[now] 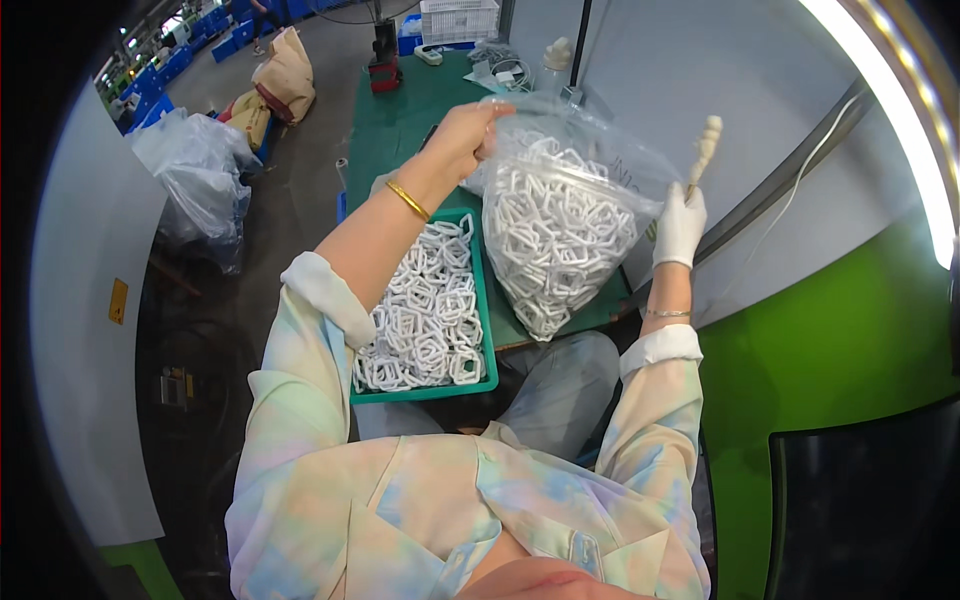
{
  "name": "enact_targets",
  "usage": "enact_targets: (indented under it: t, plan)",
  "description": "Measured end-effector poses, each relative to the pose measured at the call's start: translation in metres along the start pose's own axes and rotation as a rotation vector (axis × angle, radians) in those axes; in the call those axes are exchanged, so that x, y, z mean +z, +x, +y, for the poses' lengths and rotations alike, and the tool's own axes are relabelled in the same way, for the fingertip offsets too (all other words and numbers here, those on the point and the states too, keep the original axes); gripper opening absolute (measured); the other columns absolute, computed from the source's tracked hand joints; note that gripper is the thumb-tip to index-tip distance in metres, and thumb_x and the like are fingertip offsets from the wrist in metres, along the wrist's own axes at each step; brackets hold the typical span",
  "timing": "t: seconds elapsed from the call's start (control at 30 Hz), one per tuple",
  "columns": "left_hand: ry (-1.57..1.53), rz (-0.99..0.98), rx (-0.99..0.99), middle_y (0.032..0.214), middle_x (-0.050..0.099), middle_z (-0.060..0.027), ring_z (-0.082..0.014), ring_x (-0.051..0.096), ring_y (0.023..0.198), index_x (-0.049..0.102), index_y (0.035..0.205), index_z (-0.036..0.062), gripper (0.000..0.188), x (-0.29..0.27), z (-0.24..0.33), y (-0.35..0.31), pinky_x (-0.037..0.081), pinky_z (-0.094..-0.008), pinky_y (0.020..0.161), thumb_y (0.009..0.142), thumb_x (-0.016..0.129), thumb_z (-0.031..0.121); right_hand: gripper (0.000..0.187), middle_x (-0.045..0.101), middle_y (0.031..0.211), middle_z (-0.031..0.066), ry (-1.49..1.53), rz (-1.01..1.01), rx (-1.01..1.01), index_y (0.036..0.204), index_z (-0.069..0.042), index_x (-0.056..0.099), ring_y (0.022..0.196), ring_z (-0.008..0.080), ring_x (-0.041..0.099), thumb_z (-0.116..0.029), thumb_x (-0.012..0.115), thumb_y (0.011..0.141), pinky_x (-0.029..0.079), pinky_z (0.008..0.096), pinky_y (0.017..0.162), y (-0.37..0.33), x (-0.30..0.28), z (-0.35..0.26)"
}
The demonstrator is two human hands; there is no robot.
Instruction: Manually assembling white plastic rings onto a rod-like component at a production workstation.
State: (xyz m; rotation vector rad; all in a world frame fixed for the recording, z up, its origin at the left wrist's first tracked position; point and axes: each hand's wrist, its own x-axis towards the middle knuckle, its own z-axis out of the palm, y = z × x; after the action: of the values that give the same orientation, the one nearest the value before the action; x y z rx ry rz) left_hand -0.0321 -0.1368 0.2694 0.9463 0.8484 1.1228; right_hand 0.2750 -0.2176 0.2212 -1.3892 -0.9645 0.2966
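Observation:
A clear plastic bag (650, 190) full of white, angular ring-shaped pieces (560, 225) hangs tilted over the table's near edge, its upper edge stretched sideways between my hands. My bare left hand (468, 140), with a gold bangle at the wrist, is closed on the bag's upper left edge. On the other side my right hand (682, 228), in a white glove, grips the bag's right corner. A cream, knobbly finger-like piece (706, 150) sticks up from that glove; whether it is a covered finger cannot be made out. Left of the bag sits a green tray (490, 370) of the same white rings (425, 310).
The green table (385, 130) carries a red-and-black device (384, 72), a white bottle (553, 70) and a white crate (460, 20) toward the back. Plastic sacks (195, 165) stand on the floor at left. A grey panel (670, 90) borders the right.

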Motion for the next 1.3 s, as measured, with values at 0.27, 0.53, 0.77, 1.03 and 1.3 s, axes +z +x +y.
enact_targets:
  t: [0.27,0.53,0.77,1.03,1.3]
  plan:
    - [-0.077,-0.093,-0.101,0.065,0.034,0.0088,-0.0009,0.032,0.049,0.053,0.130,-0.0070,0.036,-0.023,-0.031,-0.025,0.028,-0.0175,0.040,0.106,0.044,0.018,0.027,0.056,0.074,0.0095,-0.103,-0.079,-0.037,0.093,0.007,0.057,0.069,0.0153,0.049,-0.020,0.059,0.094,0.045,0.0348,0.067,-0.032,-0.011,0.014]
    - [-0.093,0.008,-0.226,0.083,0.059,0.0005,-0.0066,0.053,0.065,0.059,0.123,-0.0004,0.032,-0.058,-0.071,-0.035,0.047,-0.0184,0.050,0.101,0.058,0.023,0.018,0.051,0.074,-0.0044,0.365,-0.089,0.395,0.103,-0.003,0.062,0.056,0.0034,0.039,-0.020,0.058,0.100,0.026,0.0192,0.047,-0.079,-0.013,0.034]
    - [-0.835,-0.026,-0.279,0.098,0.069,-0.0085,-0.0195,0.065,0.077,0.064,0.105,0.0029,0.021,-0.096,-0.115,0.000,0.056,-0.0358,0.080,0.104,0.049,0.019,0.020,0.056,0.075,-0.0033,0.785,-0.185,0.545,0.111,-0.005,0.063,0.052,0.0035,0.042,-0.022,0.060,0.099,0.027,0.0188,0.044,-0.037,0.003,0.045]
    - [-1.285,-0.387,-0.205,0.075,0.058,-0.0018,-0.0103,0.049,0.058,0.062,0.100,0.0023,0.016,-0.117,-0.144,0.027,0.044,-0.0243,0.055,0.098,0.047,0.006,0.015,0.063,0.077,0.0003,0.826,-0.156,0.852,0.091,-0.013,0.061,0.059,0.0152,0.060,-0.027,0.063,0.097,0.051,0.0287,0.052,-0.031,0.009,0.024]
    - [-0.788,0.084,-0.282,0.096,0.062,-0.0145,-0.0194,0.057,0.078,0.058,0.113,-0.0050,0.022,-0.103,-0.134,0.035,0.049,-0.0336,0.070,0.100,0.046,0.009,0.038,0.068,0.096,0.0101,-0.124,-0.334,0.251,0.114,0.003,0.064,0.082,0.0191,0.065,-0.030,0.050,0.102,0.050,0.0291,0.075,-0.036,-0.027,0.047]
